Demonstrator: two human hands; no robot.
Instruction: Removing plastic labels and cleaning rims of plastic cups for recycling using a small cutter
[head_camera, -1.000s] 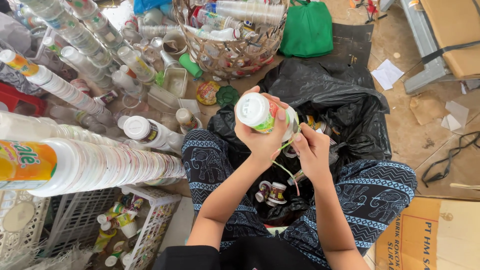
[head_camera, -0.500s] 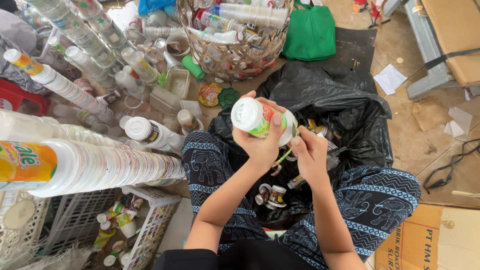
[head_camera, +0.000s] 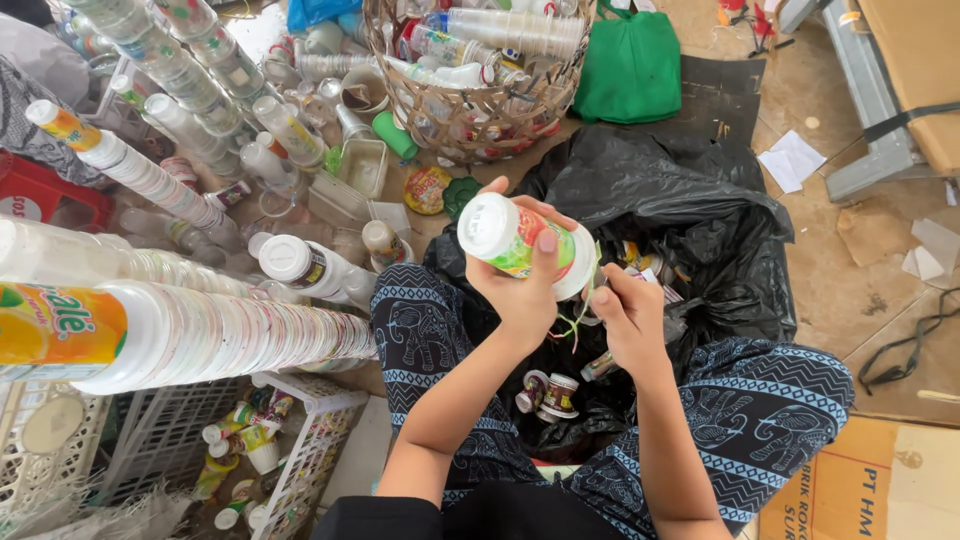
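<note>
While the left hand (head_camera: 520, 290) grips a small plastic bottle (head_camera: 520, 242), the right hand (head_camera: 628, 322) pinches its label (head_camera: 580, 318)

Stacked cups (head_camera: 230, 335) left; black bag (head_camera: 690, 230) ahead.

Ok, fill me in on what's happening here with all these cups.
A seated person holds a small white plastic cup in the left hand, above an open black bag between the knees. The right hand picks at the cup's rim, where a green strip dangles. Long stacks of nested cups lie to the left, and a woven basket stands ahead.
</note>
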